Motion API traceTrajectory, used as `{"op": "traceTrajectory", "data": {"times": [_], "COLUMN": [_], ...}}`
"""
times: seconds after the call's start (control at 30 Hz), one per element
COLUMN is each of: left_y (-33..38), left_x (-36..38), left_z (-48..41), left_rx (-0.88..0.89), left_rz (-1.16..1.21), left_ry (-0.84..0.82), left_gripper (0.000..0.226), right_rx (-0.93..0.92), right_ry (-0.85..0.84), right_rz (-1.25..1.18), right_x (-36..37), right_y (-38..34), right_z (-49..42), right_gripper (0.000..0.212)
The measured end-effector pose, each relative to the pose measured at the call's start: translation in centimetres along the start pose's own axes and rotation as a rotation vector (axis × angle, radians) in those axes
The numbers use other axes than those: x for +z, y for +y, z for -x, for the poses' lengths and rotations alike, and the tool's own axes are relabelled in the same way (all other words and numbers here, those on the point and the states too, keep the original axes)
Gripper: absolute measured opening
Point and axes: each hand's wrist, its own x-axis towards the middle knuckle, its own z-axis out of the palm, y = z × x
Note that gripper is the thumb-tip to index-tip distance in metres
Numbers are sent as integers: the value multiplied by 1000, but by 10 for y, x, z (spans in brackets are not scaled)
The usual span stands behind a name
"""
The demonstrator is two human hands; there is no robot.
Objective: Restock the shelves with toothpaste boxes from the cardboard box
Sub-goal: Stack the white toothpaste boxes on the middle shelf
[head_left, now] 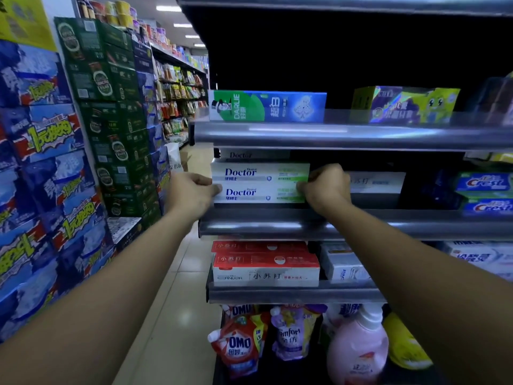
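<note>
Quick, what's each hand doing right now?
Left hand: grips the left end of the stacked Doctor toothpaste boxes.
Right hand: grips their right end.

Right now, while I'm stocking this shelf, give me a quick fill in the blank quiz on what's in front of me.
The left hand and right hand hold two stacked boxes branded ____.
The Darlie box sits one level ____ them.
The lower boxes, one level beneath them, have ____ tops.
The Crest boxes sit to their ____.
Missing words: Doctor; above; red; right.
</note>
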Motion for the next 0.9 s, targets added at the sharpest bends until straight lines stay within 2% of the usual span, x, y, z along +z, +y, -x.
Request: {"op": "traceTrajectory", "data": {"times": [0.07, 0.13, 0.2, 0.3, 0.37, 0.43, 0.5, 0.63, 0.7, 0.73, 0.8, 0.9], "left_y": [1, -6, -15, -48, -70, -96, -124, -176, -194, -198, -200, -202], "left_x": [-7, -10, -11, 18, 48, 84, 120, 171, 190, 197, 209, 219], "left_z": [12, 37, 69, 135, 180, 223, 259, 318, 336, 343, 351, 359], "left_rx": [79, 248, 475, 580, 486, 289, 95, -114, -149, -141, -128, -154], "left_rz": [-2, 16, 77, 174, 196, 188, 48, -414, -522, -535, -528, -470], "left_ry": [93, 233, 310, 152, -4, -207, -441, -827, -919, -935, -913, -876], "left_gripper": [34, 27, 16, 26, 31, 21, 12, 51, 61, 62, 66, 75], "right_rx": [-94, -177, -265, -274, -221, -115, -13, 218, 274, 275, 255, 236], "right_ry": [79, 156, 196, 139, 48, -64, -161, -301, -333, -348, -356, -381], "right_rz": [5, -20, -67, -57, -50, -36, 2, 43, 102, 118, 54, -3], "right_x": [-12, -30, -49, -70, -77, -78, -78, -77, -78, -78, -77, -79], "right_y": [5, 21, 38, 94, 138, 184, 223, 283, 300, 304, 307, 299], "right_z": [16, 40, 66, 112, 140, 163, 179, 206, 217, 221, 225, 227], "right_gripper": [16, 34, 37, 22, 11, 5, 6, 11, 24, 21, 9, 17]}}
